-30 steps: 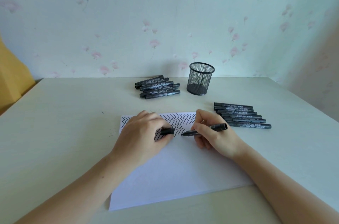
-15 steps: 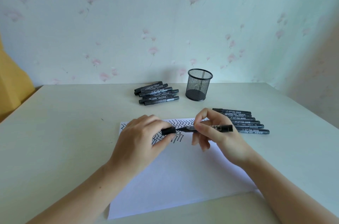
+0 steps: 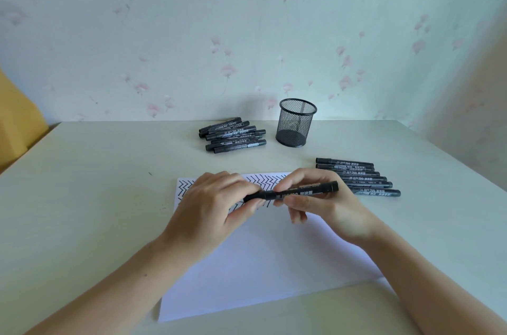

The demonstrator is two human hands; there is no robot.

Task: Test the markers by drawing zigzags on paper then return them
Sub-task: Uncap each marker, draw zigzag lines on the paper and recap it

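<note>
Floral wallpaper is seen behind a pale table (image 3: pixel 82 197), on which a sheet of paper (image 3: pixel 260 266) with zigzags along its far edge is laid. A black marker (image 3: pixel 299 192) is held level above the paper: its barrel is pinched by the right hand (image 3: pixel 323 203), and its cap end, seemingly seated, is gripped by the left hand (image 3: pixel 214 205). A pile of markers (image 3: pixel 233 135) lies left of a mesh cup (image 3: pixel 296 123); a row of markers (image 3: pixel 359 176) lies right of the paper.
</note>
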